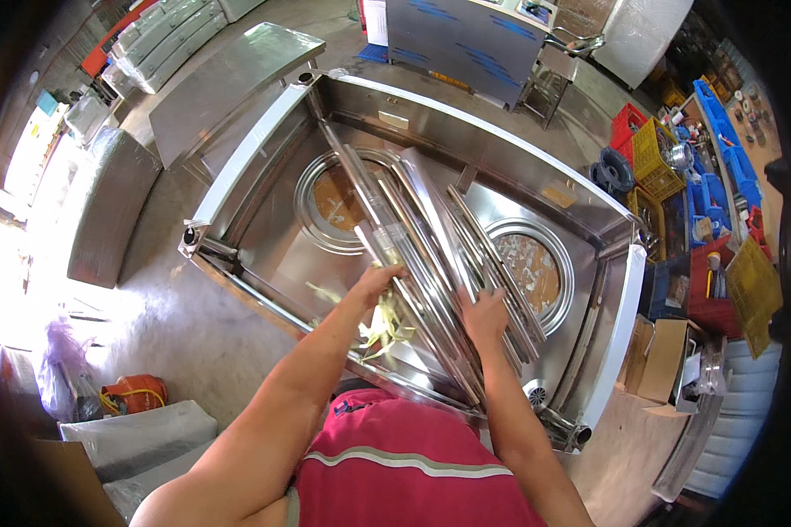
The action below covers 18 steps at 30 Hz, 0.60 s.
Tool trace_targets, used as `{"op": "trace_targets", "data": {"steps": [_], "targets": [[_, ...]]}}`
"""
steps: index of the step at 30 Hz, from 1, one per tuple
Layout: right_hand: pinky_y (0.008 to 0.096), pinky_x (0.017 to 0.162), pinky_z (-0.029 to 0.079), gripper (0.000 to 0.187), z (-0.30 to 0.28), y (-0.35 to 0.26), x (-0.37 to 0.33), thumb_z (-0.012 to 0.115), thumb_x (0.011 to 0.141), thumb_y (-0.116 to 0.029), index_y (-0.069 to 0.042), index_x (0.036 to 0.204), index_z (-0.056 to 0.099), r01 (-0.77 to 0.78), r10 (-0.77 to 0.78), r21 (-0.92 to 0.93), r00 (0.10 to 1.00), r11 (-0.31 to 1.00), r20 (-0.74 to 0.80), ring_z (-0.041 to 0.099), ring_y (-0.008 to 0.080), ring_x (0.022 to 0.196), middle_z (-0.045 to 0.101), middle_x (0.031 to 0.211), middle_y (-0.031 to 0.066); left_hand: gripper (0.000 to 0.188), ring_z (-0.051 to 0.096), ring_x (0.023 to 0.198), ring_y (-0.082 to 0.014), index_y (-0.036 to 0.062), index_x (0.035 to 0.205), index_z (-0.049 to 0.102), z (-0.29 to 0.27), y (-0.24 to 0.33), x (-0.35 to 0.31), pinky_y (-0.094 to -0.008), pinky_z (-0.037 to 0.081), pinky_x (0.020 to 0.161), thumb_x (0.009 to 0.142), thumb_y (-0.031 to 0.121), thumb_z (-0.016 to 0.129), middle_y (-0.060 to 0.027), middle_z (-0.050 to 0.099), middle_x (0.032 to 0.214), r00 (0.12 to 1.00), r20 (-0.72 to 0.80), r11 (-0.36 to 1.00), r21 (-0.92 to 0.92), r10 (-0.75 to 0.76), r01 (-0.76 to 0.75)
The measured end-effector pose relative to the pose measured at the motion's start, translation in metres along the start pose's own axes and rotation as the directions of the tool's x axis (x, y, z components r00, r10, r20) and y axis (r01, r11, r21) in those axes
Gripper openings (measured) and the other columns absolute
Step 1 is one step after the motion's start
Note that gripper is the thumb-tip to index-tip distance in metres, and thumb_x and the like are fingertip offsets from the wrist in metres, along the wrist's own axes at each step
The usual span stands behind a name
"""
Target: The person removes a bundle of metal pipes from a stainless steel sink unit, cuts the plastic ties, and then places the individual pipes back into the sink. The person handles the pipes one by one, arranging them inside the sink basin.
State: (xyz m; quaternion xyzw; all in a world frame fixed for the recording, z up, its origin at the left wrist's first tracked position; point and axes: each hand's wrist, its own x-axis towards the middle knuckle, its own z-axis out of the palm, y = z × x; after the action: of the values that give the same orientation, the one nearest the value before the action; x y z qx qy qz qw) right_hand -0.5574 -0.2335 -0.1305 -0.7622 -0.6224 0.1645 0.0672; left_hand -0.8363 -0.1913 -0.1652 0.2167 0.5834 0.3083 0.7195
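A bundle of long stainless-steel strips, shiny and partly wrapped in clear film, lies slantwise across the open steel cabinet, running from upper left to lower right. Loose yellowish strips of peeled film hang crumpled beside its near end.

My left hand hides whatever its fingers pinch among the pale film strips. My right hand covers the near metal bars. The far right crates' contents are too small to tell.

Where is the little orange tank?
In the head view, the orange tank sits on the floor at lower left, beside a white bag, left of the steel unit.
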Motion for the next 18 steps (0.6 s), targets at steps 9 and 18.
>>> {"op": "trace_targets", "data": {"steps": [9, 18], "targets": [[0.0527, 0.094, 0.054, 0.079, -0.021, 0.045, 0.021, 0.066, 0.086, -0.070, 0.005, 0.109, 0.073, 0.002, -0.002, -0.008, 1.000, 1.000, 0.000, 0.065, 0.0480, 0.112, 0.048, 0.142, 0.0382, 0.056, 0.059, 0.067, -0.0166, 0.0028, 0.085, 0.073, -0.009, 0.023, -0.029, -0.0348, 0.047, 0.062, 0.083, 0.059, 0.075, -0.0049, 0.066, 0.078, 0.978, -0.076, 0.826, 0.550, 0.194, -0.121], [0.0518, 0.092, 0.054, 0.066, -0.100, 0.047, 0.039, 0.079, 0.079, -0.058, 0.002, 0.106, 0.077, 0.073, -0.074, -0.071, 0.997, 0.995, -0.019, 0.067, 0.0426, 0.109, 0.049, 0.146, 0.0286, 0.045, 0.035, 0.048, -0.0085, 0.0145, 0.077, 0.054, -0.008, 0.085, -0.106, -0.0296, 0.029, 0.045, 0.101, 0.052, 0.060, 0.0033, 0.040, 0.059, 0.999, 0.031, 0.865, 0.498, 0.043, -0.053]]}}
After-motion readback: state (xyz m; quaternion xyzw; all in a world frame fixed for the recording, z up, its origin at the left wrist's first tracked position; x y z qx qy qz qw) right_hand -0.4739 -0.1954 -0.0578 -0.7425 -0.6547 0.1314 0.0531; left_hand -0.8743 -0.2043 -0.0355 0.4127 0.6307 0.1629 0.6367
